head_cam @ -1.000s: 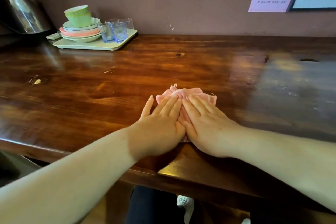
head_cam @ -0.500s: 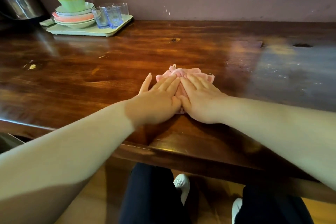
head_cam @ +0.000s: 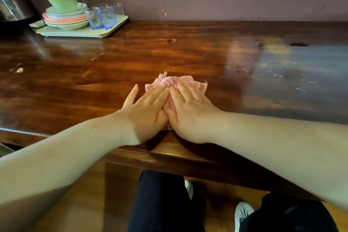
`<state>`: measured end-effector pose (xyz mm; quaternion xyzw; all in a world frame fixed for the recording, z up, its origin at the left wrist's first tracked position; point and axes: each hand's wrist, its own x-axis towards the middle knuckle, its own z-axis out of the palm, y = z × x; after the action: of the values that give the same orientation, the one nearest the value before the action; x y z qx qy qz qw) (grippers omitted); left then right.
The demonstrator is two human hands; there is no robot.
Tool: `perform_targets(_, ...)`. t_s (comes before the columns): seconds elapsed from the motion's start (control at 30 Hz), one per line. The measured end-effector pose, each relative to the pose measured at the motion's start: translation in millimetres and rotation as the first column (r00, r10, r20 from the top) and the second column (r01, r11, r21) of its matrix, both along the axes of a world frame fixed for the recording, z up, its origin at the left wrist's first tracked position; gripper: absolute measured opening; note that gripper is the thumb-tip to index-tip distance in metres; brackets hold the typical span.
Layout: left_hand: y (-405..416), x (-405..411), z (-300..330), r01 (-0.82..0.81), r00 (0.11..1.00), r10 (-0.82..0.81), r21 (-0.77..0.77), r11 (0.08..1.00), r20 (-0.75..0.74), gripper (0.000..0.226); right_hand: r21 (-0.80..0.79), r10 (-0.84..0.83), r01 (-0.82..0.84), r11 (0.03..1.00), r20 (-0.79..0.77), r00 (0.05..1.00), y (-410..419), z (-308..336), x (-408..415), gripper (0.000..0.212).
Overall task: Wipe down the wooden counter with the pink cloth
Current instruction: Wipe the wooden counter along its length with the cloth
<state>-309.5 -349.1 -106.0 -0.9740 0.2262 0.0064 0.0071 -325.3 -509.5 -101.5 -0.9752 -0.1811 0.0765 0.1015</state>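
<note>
The pink cloth (head_cam: 174, 80) lies bunched on the dark wooden counter (head_cam: 113, 66), near its front edge and about mid-width. My left hand (head_cam: 146, 112) and my right hand (head_cam: 190, 114) lie side by side on top of it, palms down, fingers straight and pressing it flat. Most of the cloth is hidden under the hands; only its crumpled far edge and a small loop show beyond the fingertips. My left little finger is spread out onto bare wood.
A pale green tray (head_cam: 79, 33) at the back left holds stacked bowls (head_cam: 66, 15) and blue glasses (head_cam: 103, 17). A metal kettle (head_cam: 13, 3) stands at the far left. The right part of the counter looks wet and speckled (head_cam: 273, 69). A wall runs along the back.
Both hands with the cloth have stayed pressed together, sliding slightly away from the front edge. The camera view has dipped, showing more of my legs and the floor.
</note>
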Motion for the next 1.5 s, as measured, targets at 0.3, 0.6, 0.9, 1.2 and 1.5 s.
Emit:
perform_targets(0.3,2.0,-20.3,-2.0,0.051,0.999,-0.051,-0.024,0.998,0.02,0.072,-0.002,0.004,-0.004,1.0,0.015,1.0,-1.3,-5.0,-18.4,0.07)
perform_targets(0.6,-13.6,-32.9,-7.8,0.285,0.924,-0.31,0.14,0.948,0.225,0.056,0.016,0.054,-0.056,0.998,0.084,0.995,-31.6,-19.4,-32.7,0.088)
perform_targets(0.9,-75.5,81.5,10.2,0.052,0.98,-0.035,0.085,0.995,-0.195,0.063,-0.117,-0.052,0.055,0.992,0.025,0.998,-62.2,0.2,65.6,0.062)
perform_targets(1.2,-98.8,127.0,13.1,0.039,0.982,-0.02,0.099,0.994,-0.19,0.061,-0.151,-0.104,0.105,0.983,0.018,0.994,-78.3,3.3,113.4,0.062)
perform_targets(1.5,-98.6,124.8,-2.9,0.135,0.974,-0.126,0.038,0.99,-0.187,0.079,-0.087,-0.047,0.052,0.995,0.054,0.997,-106.8,-9.1,101.9,0.066)
